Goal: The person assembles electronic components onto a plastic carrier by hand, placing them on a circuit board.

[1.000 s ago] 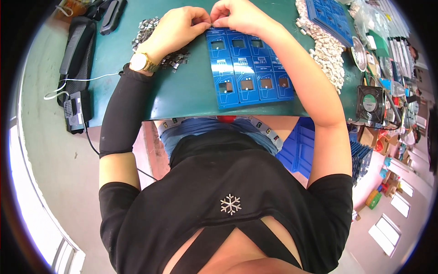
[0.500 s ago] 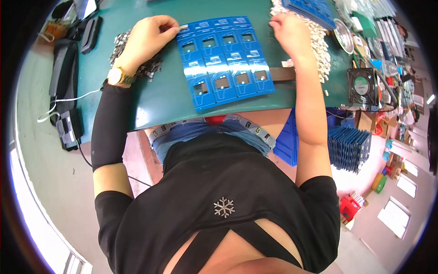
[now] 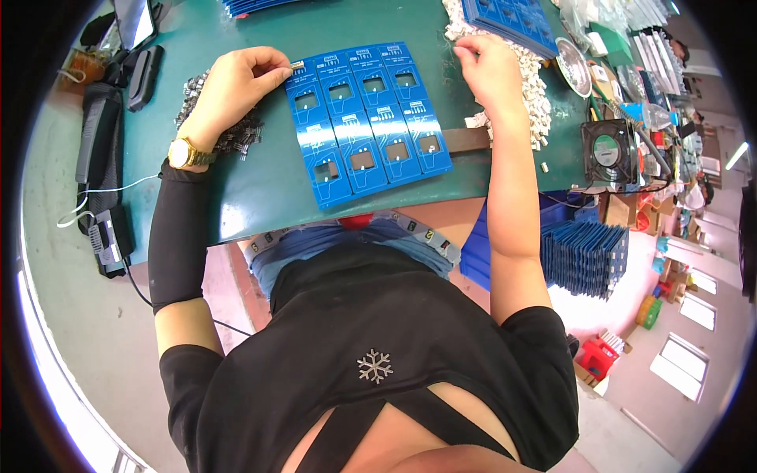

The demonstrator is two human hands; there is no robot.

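A blue circuit board panel (image 3: 359, 126) with several rectangular cut-outs lies on the green tabletop in front of me. My left hand (image 3: 236, 87) is at its far left corner, thumb and forefinger pinched beside a small pale part (image 3: 297, 66). Whether the fingertips grip that part, I cannot tell. Over the near edge of a heap of white connectors (image 3: 538, 106), my right hand (image 3: 493, 75) is closed in a pinch, and whatever it may hold is too small to make out. Small black parts with metal legs (image 3: 240, 135) are heaped beside my left wrist.
A brown strip (image 3: 467, 140) runs from beneath the panel toward my right forearm. More blue panels (image 3: 512, 24) are stacked at the far right, near a round metal dish (image 3: 573, 67) and a fan (image 3: 609, 150). Upright blue boards (image 3: 585, 256) stand below the table's right side.
The whole view has shifted, so the table and panel appear lower and further left. Both hands keep nearly the same pinched poses, the left at the panel's corner, the right by the white connectors.
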